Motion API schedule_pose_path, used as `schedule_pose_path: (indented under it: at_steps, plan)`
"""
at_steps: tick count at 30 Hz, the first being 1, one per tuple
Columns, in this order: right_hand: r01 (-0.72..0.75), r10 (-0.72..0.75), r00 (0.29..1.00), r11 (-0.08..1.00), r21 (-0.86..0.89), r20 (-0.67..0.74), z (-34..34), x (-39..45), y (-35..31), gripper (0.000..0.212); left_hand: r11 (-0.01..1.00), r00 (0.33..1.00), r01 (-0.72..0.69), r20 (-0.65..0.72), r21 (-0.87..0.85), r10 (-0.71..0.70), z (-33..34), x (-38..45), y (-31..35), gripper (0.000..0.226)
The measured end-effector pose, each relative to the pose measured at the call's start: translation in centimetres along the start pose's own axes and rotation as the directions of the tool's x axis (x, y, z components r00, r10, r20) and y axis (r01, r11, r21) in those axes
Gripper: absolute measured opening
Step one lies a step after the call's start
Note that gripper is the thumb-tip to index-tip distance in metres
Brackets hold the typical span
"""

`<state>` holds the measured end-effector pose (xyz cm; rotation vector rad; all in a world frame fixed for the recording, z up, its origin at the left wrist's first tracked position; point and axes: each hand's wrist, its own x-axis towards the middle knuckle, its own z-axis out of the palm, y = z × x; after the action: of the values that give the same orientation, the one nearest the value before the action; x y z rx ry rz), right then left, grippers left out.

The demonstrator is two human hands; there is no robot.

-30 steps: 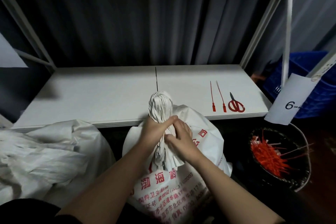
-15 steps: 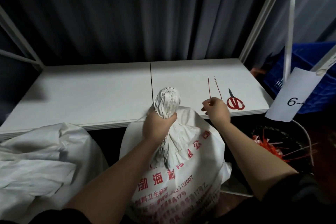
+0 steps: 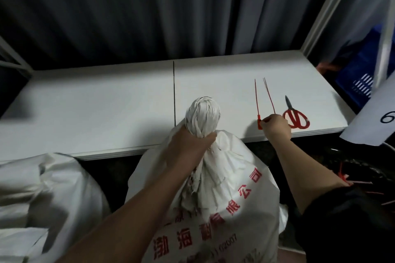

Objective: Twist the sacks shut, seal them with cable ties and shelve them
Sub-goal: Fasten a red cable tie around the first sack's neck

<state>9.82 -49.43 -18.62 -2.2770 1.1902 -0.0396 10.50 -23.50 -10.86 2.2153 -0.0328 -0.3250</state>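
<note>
Two red cable ties (image 3: pixel 263 100) lie right of centre on the shelf (image 3: pixel 106 100); the right hand (image 3: pixel 275 127) has left the sack (image 3: pixel 213 177) to pinch one, while the left hand (image 3: pixel 190 145) grips the twisted neck (image 3: pixel 203 117) at centre, ready for sealing.

Your left hand (image 3: pixel 188 145) is gripping the twisted neck of the printed sack (image 3: pixel 213 198) below the white shelf (image 3: pixel 96 102). Your right hand (image 3: pixel 275 127) is apparently pinching a red cable tie (image 3: pixel 269 97) beside another cable tie (image 3: pixel 257 105) and red scissors (image 3: pixel 296 118).
</note>
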Motion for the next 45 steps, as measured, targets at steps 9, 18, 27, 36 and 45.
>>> schedule_pose_path:
  at_steps: [9, 18, 27, 36, 45]
  plan:
    - [0.000, 0.000, 0.996, 1.000, 0.006, -0.085, 4.4, 4.0, 1.4, 0.037, 1.000, 0.999, 0.009, 0.046, -0.024, -0.008, 0.6, 1.0, -0.6, 0.042]
    - [0.136, -0.153, 0.980, 0.982, -0.135, -0.125, 6.0, 4.6, 1.7, 0.033, 0.999, 0.999, 0.010, 0.031, -0.051, -0.008, 0.8, 1.3, -1.0, 0.049]
    - [0.020, -0.021, 1.000, 0.996, -0.084, -0.010, 5.3, 4.4, 1.7, 0.033, 0.997, 0.999, 0.021, 0.042, -0.077, -0.018, 0.6, 0.9, -0.5, 0.033]
    - [0.042, -0.025, 0.993, 0.989, -0.143, 0.114, 4.4, 3.4, 1.5, 0.033, 0.994, 1.000, -0.001, 0.023, -0.112, 0.003, 0.6, 0.8, -0.4, 0.055]
    - [0.306, -0.305, 0.948, 0.952, 0.013, 0.094, -2.0, -1.6, -2.8, 0.011, 0.975, 0.999, -0.025, 0.028, -0.222, 0.032, -1.2, -1.1, 0.2, 0.057]
